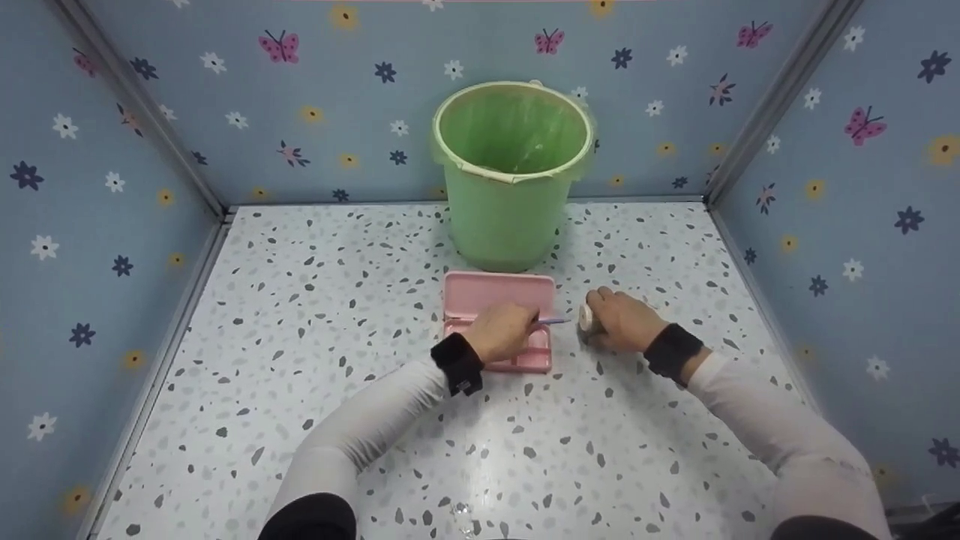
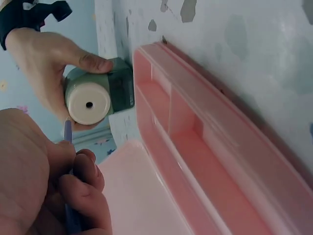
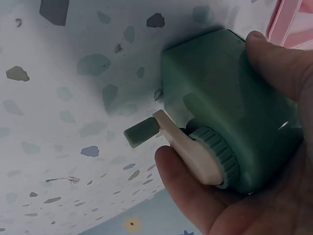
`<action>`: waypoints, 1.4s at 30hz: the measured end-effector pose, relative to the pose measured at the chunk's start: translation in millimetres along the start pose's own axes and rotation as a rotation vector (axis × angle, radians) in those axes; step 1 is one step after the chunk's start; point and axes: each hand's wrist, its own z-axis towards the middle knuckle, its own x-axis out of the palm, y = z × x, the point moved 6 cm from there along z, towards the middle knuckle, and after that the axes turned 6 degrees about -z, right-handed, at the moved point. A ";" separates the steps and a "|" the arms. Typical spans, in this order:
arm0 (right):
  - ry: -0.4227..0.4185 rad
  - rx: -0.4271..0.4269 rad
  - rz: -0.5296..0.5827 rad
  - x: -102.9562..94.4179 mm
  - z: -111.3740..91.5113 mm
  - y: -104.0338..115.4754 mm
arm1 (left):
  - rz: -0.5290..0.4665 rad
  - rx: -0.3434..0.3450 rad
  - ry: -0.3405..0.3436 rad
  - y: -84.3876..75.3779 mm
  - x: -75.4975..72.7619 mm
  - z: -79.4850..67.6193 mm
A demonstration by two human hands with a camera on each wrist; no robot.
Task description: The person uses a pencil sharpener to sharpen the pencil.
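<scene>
My left hand (image 1: 504, 331) pinches a blue-purple pencil (image 1: 553, 322) above an open pink pencil case (image 1: 499, 289). The pencil's tip points right, toward the round cream face of a green pencil sharpener (image 2: 89, 102). In the left wrist view, that face has a dark hole in its middle, and the tip overlaps its lower edge. My right hand (image 1: 624, 321) grips the sharpener around its body, just right of the case. A cream crank with a green knob (image 3: 142, 132) sticks out at the sharpener's back, with a finger beside it.
A light green bucket (image 1: 510, 217) stands behind the pencil case near the back wall. The case has divided compartments, and its lid lies folded back toward the bucket. Blue patterned panels (image 1: 300, 112) enclose the speckled white tabletop (image 1: 315, 300) at the back and sides.
</scene>
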 end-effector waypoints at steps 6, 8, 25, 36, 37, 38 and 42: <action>0.009 0.008 0.009 1.5 2.9 2.0 | 0.032 0.003 0.007 -4.2 8.6 10.9; 0.019 0.014 0.007 1.6 3.6 3.0 | 0.030 0.008 -0.002 -4.5 10.3 12.9; -0.030 0.003 0.003 0.8 3.0 4.5 | -0.012 0.001 0.046 -5.9 24.0 32.3; -0.084 -0.034 0.030 4.3 -3.0 6.1 | 0.080 0.041 0.062 -15.0 28.8 47.3; -0.086 -0.031 0.034 4.3 -3.5 5.4 | 0.076 0.033 0.072 -16.0 29.1 48.3; -0.089 -0.029 0.034 4.1 -4.0 4.7 | 0.074 0.025 0.080 -17.2 28.9 49.0; -0.133 -0.054 0.050 1.3 -3.8 3.8 | 0.076 0.006 0.092 -19.3 26.4 51.2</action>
